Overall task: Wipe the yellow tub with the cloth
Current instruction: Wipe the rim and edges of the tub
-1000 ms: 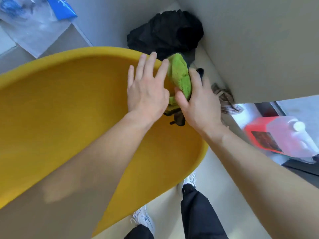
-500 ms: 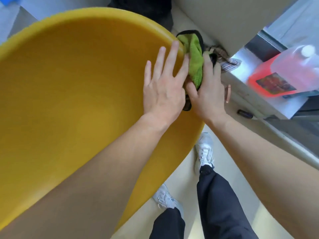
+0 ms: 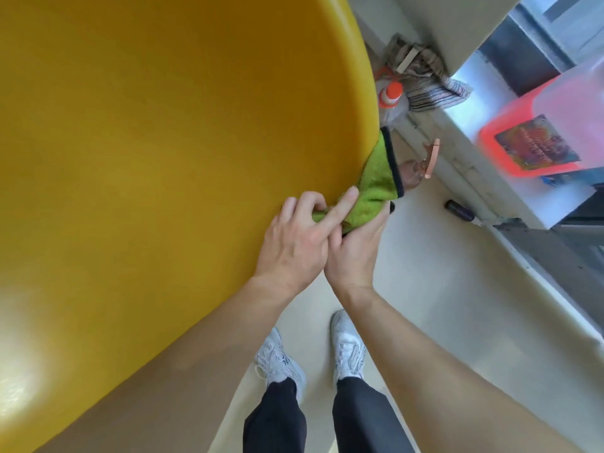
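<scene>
The fingers (image 3: 346, 199) of the left hand (image 3: 295, 246) are curled and pinch the green cloth (image 3: 376, 188), and the right hand (image 3: 354, 253) is closed on the same cloth from below — both hands touch each other. The cloth is folded over the right rim of the yellow tub (image 3: 163, 158), which fills the left of the view, with white shoes (image 3: 348, 348) on the pale floor (image 3: 441, 289) under it and a pink jug (image 3: 549, 125) well apart to the right.

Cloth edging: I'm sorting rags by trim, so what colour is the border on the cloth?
Black trim around a bright green cloth, seen in the head view.
</scene>
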Demonstrator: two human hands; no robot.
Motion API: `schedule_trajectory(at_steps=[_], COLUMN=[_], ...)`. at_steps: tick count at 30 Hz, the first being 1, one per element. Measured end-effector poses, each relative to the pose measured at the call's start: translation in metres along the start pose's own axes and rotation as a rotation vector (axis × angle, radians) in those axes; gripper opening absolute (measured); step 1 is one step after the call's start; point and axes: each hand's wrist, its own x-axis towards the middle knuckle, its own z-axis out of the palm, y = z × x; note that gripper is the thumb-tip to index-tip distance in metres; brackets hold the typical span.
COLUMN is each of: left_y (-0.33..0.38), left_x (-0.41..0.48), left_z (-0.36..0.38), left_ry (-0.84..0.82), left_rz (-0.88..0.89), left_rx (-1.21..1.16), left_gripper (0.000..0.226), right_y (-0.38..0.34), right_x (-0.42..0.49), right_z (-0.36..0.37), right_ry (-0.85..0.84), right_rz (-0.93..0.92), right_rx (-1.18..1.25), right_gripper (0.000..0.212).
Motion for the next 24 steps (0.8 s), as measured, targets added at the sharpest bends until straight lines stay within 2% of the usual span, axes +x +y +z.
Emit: schedule_trajectory(at_steps=[3,6,9,13,16,19,21,22,24], left_y=[0.02,0.031,0.027,0.031,0.028,-0.001,-0.031,-0.046,-0.064], left_x=[0.025,0.075,0.098,0.053,0.0,-0.071,-0.127,-0.152,-0.183], left_z=[-0.021,-0.046,-0.055,-0.021,0.018,0.044,0.049,0.048,0.043], left_ry=[0.02,0.192,0.256,0.148,0.034,-0.1,-0.207,-0.256,-0.305], left_rz=[-0.109,-0.206,-0.24,-0.202,-0.228,-0.191,-0.161,-0.164,-0.199], left_rx=[-0.14,-0.273,-0.264,-0.204,-0.173,-0.045,0.038,0.059,0.051], left_gripper=[0.056,0.059,0.059,0.063,0.05,0.047,0.055,0.061,0.072], right_y=[-0.031,-0.087,-0.105,-0.046,0.017,0.077,0.1,0.104,0.105], right_x=[0.032,0.086,0.102,0.072,0.027,-0.04,-0.094,-0.117,-0.146], right_z=[-0.017,-0.026,-0.027,-0.028,-0.007,0.024,0.044,0.053,0.066], right_ry=[-0.012,-0.006,-0.047,-0.05,-0.092,-0.261,-0.442,-0.499,-0.494], right_rz=[-0.124,-0.35,-0.402,-0.311,-0.109,0.083,0.209,0.266,0.338], right_rx=[-0.005,-0.077,-0.132,-0.045,-0.022,-0.031,-0.018,0.008,0.084], right_gripper=[0.068,0.068,0.069,0.07,0.058,0.046,0.028,0.026,0.024])
